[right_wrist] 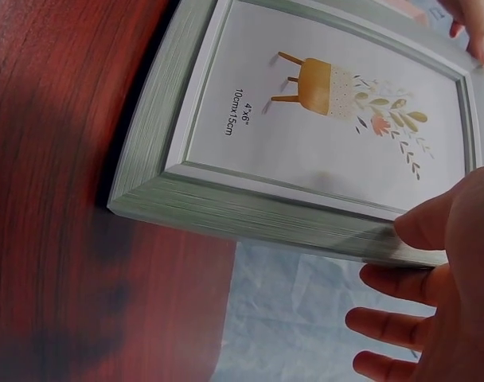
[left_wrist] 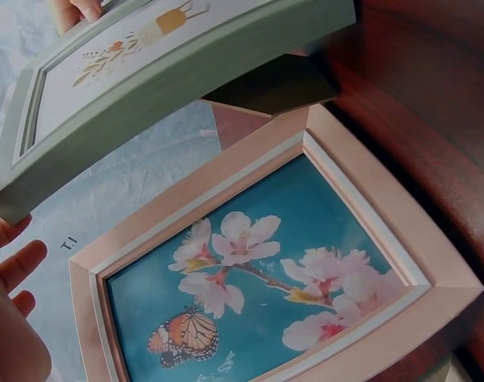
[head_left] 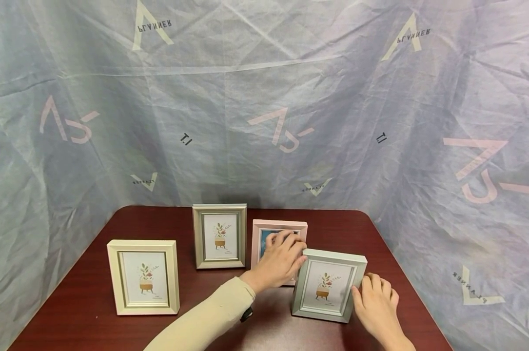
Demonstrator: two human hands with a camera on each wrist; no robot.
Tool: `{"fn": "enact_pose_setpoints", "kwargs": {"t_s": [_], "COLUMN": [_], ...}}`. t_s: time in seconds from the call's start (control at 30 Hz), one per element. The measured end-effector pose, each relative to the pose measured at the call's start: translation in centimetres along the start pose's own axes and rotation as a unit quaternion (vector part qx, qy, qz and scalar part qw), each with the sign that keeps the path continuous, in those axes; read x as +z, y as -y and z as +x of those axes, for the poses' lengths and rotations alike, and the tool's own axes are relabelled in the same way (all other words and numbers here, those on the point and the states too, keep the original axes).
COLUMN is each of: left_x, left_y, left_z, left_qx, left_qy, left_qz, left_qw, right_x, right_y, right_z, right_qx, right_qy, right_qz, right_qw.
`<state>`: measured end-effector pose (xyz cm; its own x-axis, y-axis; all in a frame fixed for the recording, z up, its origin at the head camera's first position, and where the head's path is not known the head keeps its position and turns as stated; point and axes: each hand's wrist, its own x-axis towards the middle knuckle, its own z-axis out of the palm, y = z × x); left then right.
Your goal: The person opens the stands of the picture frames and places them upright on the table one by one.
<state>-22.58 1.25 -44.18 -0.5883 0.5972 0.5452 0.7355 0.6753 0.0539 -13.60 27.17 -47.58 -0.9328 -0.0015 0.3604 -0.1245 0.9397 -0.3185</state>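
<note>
A pale green picture frame [head_left: 328, 285] with a potted-plant print stands slightly turned at the front right of the table. My left hand [head_left: 280, 258] pinches its upper left corner between thumb and fingers. At the right side, my right hand [head_left: 376, 303] holds the edge, its thumb [right_wrist: 427, 224] on the front moulding and a finger behind. The left wrist view shows the dark back stand [left_wrist: 274, 87] folded out. Right behind the green frame stands a pink picture frame [left_wrist: 401, 215] with a blossom and butterfly picture; my left hand partly covers it in the head view.
A champagne-coloured frame [head_left: 220, 236] stands left of the pink one, farther back. Nearer the front left is a cream frame [head_left: 143, 278]. All stand on a dark red wooden table [head_left: 211, 297], with a grey printed cloth [head_left: 229, 102] hanging around it.
</note>
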Motion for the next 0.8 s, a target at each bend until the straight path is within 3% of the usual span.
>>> {"fn": "enact_pose_setpoints", "kwargs": {"t_s": [0.27,0.8], "left_x": [0.1,-0.7], "left_y": [0.0,0.1], "left_z": [-0.1,-0.9], "left_qx": [0.0,-0.012], "left_qy": [0.008,0.018], "left_qz": [-0.019,-0.005], "left_qw": [0.9998,0.9997], "right_x": [-0.3,-1.7], "right_y": [-0.1,-0.8], "right_z": [0.1,0.4], "right_qx": [0.012,0.006], "right_qy": [0.007,-0.06], "right_qz": [0.005,0.027], "right_qw": [0.9999,0.9978]}}
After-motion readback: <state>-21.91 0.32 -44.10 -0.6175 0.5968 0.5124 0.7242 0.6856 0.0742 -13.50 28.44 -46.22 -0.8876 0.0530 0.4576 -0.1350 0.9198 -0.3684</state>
